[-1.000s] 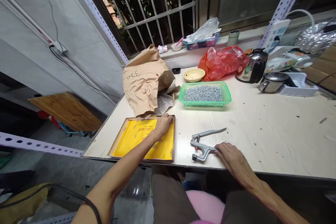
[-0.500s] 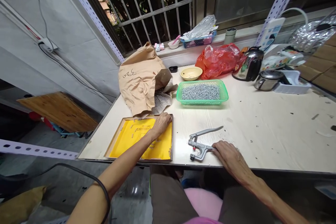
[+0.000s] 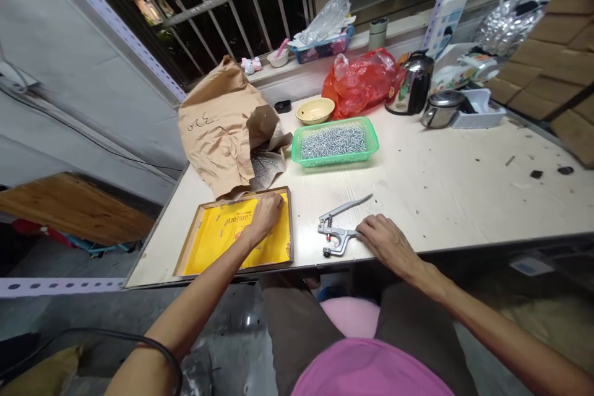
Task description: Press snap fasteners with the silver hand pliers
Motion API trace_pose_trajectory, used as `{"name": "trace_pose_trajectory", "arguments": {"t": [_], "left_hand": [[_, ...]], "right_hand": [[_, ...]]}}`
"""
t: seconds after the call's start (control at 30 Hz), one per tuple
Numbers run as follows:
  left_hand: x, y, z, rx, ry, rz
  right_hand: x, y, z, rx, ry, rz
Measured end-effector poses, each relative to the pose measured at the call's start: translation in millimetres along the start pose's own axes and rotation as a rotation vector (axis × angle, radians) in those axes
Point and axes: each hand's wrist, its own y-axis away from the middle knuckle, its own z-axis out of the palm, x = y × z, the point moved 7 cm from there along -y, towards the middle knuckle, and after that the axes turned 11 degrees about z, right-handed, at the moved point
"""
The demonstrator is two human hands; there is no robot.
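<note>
The person's left hand (image 3: 265, 218) lay on a bright yellow printed sheet (image 3: 218, 241) bearing the word "Comfort", its fingers curled downward against the paper; whether the fingertips pinched anything small, I cannot tell. The sheet sat inside a shallow brown-rimmed tray (image 3: 232, 268) at the near edge of a pale wood-grain tabletop (image 3: 440, 192), with a few small pale pieces lying on it. The right hand (image 3: 386, 241) rested palm down and loosely open, its fingers (image 3: 364, 229) touching the end of the lower handle of a pair of grey metal snap-fastener pliers (image 3: 335, 236) without closing around it. The pliers lay flat on the table, handles spread apart, between the two hands but nearer the right. Beyond them stood a green plastic basket (image 3: 306, 161) heaped with small silver metal studs (image 3: 333, 140), just beside a crumpled brown kraft-paper bag (image 3: 218, 130) with handwritten marks, which touched the far corner of the tray. Farther back were a shallow yellow ceramic bowl (image 3: 314, 110), a crumpled red plastic bag (image 3: 357, 83), a stainless steel kettle (image 3: 411, 83) and a small steel pot (image 3: 440, 109).
</note>
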Motion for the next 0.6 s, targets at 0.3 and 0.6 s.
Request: {"name": "trace_pose_trajectory", "arguments": {"t": [0.3, 0.6], "left_hand": [[83.4, 55.5, 37.7, -0.197, 1.188, -0.521], [104.4, 63.6, 75.6, -0.403, 1.308, -0.632]], "right_hand": [[7.3, -16.5, -7.7, -0.067, 0.106, 0.001], [6.6, -13.3, -7.2, -0.073, 0.105, 0.013]]}}
